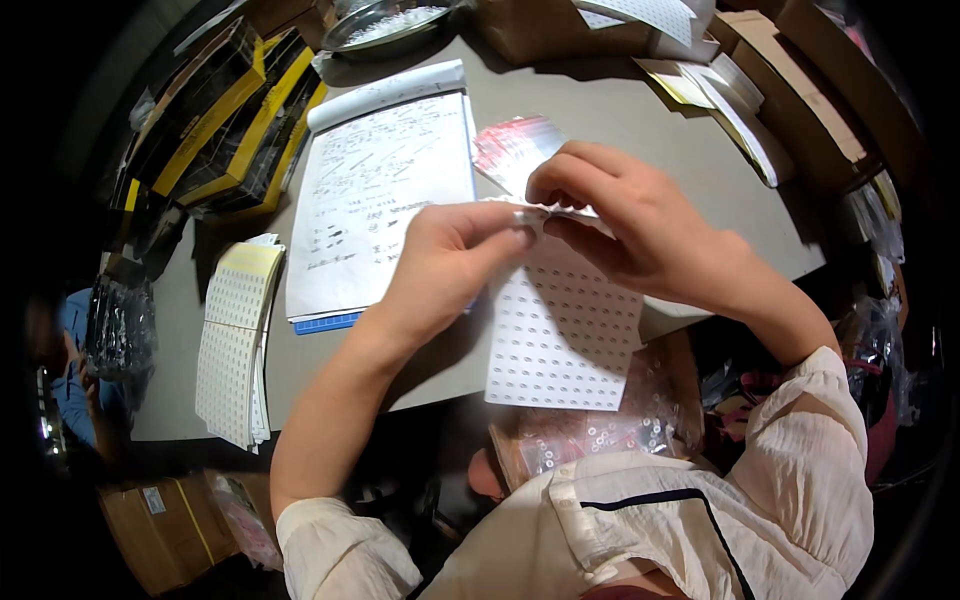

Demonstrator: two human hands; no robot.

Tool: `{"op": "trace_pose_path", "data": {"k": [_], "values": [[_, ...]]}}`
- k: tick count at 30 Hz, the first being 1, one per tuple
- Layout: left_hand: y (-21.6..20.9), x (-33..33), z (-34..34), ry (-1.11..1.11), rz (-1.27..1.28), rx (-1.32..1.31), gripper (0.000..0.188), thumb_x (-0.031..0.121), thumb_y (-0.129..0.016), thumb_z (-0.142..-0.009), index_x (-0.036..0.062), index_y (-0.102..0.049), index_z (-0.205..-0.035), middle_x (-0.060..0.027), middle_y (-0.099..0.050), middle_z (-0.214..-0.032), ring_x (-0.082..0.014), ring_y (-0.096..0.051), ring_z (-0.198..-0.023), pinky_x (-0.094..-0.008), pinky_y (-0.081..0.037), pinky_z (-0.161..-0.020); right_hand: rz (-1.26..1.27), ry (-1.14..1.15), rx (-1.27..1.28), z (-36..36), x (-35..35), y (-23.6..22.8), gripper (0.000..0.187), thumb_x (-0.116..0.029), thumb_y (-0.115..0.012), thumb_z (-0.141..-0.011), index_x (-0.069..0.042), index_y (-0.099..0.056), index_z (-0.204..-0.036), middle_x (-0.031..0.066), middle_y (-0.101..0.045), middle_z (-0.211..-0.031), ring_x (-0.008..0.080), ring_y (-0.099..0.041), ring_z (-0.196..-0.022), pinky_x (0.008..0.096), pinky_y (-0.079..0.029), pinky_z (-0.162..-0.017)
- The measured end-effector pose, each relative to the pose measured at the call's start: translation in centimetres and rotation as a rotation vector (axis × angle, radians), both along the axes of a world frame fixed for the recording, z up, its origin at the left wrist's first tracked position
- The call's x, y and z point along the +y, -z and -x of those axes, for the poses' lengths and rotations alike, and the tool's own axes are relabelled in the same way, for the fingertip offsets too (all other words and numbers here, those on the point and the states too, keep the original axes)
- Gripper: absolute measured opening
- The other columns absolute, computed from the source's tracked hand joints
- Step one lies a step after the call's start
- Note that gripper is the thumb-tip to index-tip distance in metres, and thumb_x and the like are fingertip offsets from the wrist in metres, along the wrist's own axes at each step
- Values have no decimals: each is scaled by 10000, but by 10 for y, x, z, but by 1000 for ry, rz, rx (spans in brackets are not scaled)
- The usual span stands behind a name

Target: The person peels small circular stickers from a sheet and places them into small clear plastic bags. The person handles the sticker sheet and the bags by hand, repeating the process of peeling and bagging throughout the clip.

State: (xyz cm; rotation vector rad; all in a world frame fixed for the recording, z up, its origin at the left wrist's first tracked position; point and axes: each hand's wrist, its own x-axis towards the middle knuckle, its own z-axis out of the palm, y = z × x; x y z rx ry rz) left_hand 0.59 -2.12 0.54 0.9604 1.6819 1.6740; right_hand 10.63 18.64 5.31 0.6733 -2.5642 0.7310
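A white sheet of small printed labels (565, 335) hangs over the table's near edge, its marks set in rows. My left hand (445, 255) pinches the upper edge of this sheet between thumb and forefinger. Close beside it, my right hand (630, 215) has its thumb and fingertips drawn together at the same edge. Whatever lies between those right fingertips is too small and too covered to make out. Just beyond the hands is a fanned pile of pink-and-white printed slips (518, 148).
A handwritten notepad (370, 190) lies left of my hands, near a stack of label sheets (238, 340). Black-and-yellow boxes (225, 120) stand far left. At the back sits a metal bowl (385, 38) of small white pieces. Below the sheet is an open carton with plastic bags (600, 430).
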Motion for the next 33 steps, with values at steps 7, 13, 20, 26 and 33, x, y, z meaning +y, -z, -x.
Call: {"op": "trace_pose_path", "data": {"k": [7, 13, 20, 26, 33], "values": [[0, -1, -3, -19, 72, -35, 210, 126, -660, -992, -51, -734, -1078, 2, -698, -908, -45, -592, -816, -213, -480, -720, -112, 52, 28, 10, -4, 9, 241, 31, -709, -822, -21, -581, -1019, 144, -591, -911, 343, -616, -831, 422, -513, -704], [-9, 2, -4, -2, 68, -285, 229, 218, -641, -1012, 33, -712, -896, 80, -522, -732, -16, -400, -655, -212, -323, -586, -241, 74, 229, 6, -3, 17, 363, 29, -717, -701, -48, -611, -1040, 107, -595, -916, 312, -620, -838, 396, -528, -711], [-15, 1, -1, 6, 86, -431, 229, 243, -662, -997, 53, -713, -881, 95, -519, -706, 18, -385, -579, -169, -275, -494, 20, -68, -4, 8, 13, 10, 292, 97, -680, -780, -19, -660, -1048, 73, -632, -962, 185, -649, -835, 317, -539, -681], [-7, 3, -2, -24, 107, -370, 222, 209, -664, -1000, 26, -711, -884, 76, -554, -731, -5, -438, -637, -186, -351, -567, 220, 238, -524, 87, 64, -1, 233, -215, -657, -979, 14, -690, -1009, -2, -630, -811, 53, -586, -722, 226, -496, -634], [-6, 4, -3, -6, 95, -357, 230, 193, -654, -1005, 17, -696, -865, 66, -546, -737, -22, -437, -665, -210, -365, -616, -284, 335, -203, 114, 94, 38, 257, -175, -739, -883, 54, -661, -967, 172, -693, -844, 274, -664, -737, 385, -523, -702]]}}
